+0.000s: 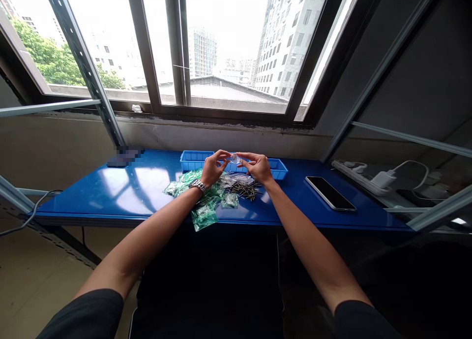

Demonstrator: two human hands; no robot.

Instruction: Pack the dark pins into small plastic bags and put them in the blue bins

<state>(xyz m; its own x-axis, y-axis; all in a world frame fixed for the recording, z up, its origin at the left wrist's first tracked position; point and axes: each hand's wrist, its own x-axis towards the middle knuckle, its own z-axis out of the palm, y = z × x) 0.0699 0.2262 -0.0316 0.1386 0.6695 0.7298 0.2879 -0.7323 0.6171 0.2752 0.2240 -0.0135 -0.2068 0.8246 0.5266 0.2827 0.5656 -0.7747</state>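
Observation:
Between my two hands, over the front of a blue plastic bin (277, 168), is a small clear plastic bag (235, 158). My left hand (214, 169), with a metal watch on its wrist, pinches the bag's left side. Fingers of my right hand (258, 167) close on its right side; what lies inside the bag is too small to make out. Below the hands is a pile of green-printed packets (205, 215). Beside it lie several thin dark screws or pins (248, 189) and some clear bags (241, 178).
A phone (330, 193) lies on the right of the blue table (121, 194). Beyond it are a power strip (359, 176) and a white charger (383, 179). Metal shelf posts (83, 58) flank the table, and a window is behind it. A blurred dark object (123, 157) sits back left.

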